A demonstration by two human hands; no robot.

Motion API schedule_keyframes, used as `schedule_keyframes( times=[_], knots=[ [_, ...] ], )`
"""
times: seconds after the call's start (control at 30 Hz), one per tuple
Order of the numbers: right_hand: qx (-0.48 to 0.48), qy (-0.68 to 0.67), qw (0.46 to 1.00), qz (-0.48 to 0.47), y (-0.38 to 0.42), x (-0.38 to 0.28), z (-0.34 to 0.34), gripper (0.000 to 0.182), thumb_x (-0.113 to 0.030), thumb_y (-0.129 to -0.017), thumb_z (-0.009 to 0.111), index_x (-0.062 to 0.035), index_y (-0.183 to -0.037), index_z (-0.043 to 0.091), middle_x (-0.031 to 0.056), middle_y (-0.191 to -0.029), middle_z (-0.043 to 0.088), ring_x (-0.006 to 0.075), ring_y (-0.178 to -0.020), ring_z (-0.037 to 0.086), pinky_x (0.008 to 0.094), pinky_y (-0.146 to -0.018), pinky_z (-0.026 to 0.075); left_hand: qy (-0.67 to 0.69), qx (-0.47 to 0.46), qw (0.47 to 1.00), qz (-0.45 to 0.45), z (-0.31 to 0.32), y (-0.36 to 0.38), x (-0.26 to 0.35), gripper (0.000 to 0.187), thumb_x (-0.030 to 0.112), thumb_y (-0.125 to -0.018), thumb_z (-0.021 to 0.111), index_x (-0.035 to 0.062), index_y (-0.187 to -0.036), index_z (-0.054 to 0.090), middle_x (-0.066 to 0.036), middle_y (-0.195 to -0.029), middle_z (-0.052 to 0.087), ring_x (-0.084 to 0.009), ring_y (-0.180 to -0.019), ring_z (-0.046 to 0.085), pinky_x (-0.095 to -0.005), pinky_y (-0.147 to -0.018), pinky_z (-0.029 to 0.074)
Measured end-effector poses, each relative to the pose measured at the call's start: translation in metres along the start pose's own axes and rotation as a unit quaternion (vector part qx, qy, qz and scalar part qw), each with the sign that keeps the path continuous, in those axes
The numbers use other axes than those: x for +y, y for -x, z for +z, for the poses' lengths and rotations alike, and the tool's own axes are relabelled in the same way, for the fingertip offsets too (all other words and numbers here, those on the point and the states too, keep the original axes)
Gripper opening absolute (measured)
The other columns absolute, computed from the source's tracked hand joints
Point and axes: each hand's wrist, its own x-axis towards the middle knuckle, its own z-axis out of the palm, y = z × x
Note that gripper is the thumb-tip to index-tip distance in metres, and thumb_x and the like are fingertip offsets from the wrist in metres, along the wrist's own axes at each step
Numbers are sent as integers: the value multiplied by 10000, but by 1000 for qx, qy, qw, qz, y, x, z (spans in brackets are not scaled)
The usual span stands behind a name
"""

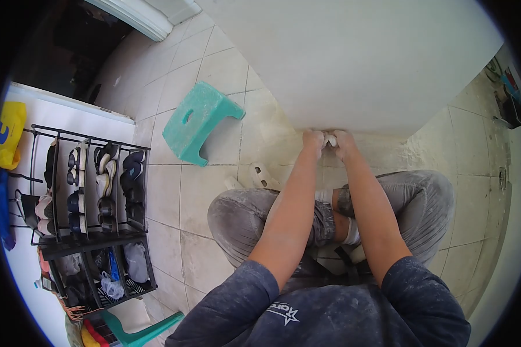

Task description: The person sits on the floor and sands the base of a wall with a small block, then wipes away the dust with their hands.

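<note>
Both arms reach forward to the foot of the white wall point(364, 63). My left hand point(313, 141) is closed, its fingers curled close to the wall's bottom edge. Beside it, my right hand point(344, 144) is closed too. A small whitish piece point(330, 140) shows between them, pinched by the fingers of both; its kind is too small to make out. Pale dust covers the fingers and the grey trousers point(419, 202). I sit cross-legged on the tiled floor point(202, 196) facing the wall.
A dusty green plastic stool point(205, 115) stands ahead to the left. Close to my left knee lies a pale clog with holes point(261, 175). Along the left wall is a black shoe rack point(92, 191) full of shoes and bags. A second green stool point(145, 332) shows partly at bottom left.
</note>
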Motion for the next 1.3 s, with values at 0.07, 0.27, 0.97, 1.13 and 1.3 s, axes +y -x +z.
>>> schedule_keyframes(
  times=[0.07,0.27,0.97,1.13,1.3],
  knots=[
    [-4,7,1000,-7,0,0,-1,140,-28,-766,483,19,-879,552,103,-799,564,214,-673,544,372,-541,447,-3,6,1000,12,2,-1,-4,252,-40,-728,525,28,-971,527,-103,-861,567,-225,-744,572,-340,-581,484],
    [-38,44,998,25,-12,-2,-5,117,-18,-770,472,10,-854,548,98,-778,557,207,-675,532,372,-545,432,-32,11,999,-1,2,-5,2,153,-35,-726,531,-3,-870,567,-113,-807,573,-215,-705,573,-327,-549,478],
    [-21,103,994,-22,-26,4,-9,166,-30,-792,478,2,-938,549,99,-841,570,202,-712,552,373,-587,453,24,25,999,42,3,-6,-9,188,-26,-716,489,-45,-899,527,-122,-785,549,-200,-647,527,-344,-481,402],
    [-14,75,997,-20,-13,4,-9,167,-29,-764,492,38,-910,536,131,-836,554,227,-690,556,384,-545,445,-8,40,999,31,7,5,-3,175,-23,-718,483,-52,-883,532,-132,-800,554,-200,-665,533,-344,-516,412],
    [-21,67,997,-15,2,-8,-1,138,-37,-796,470,23,-877,564,104,-820,570,192,-737,550,346,-589,439,-13,66,996,56,8,2,-8,180,-11,-718,495,-60,-886,539,-154,-811,556,-222,-695,541,-346,-569,427]
  ],
)
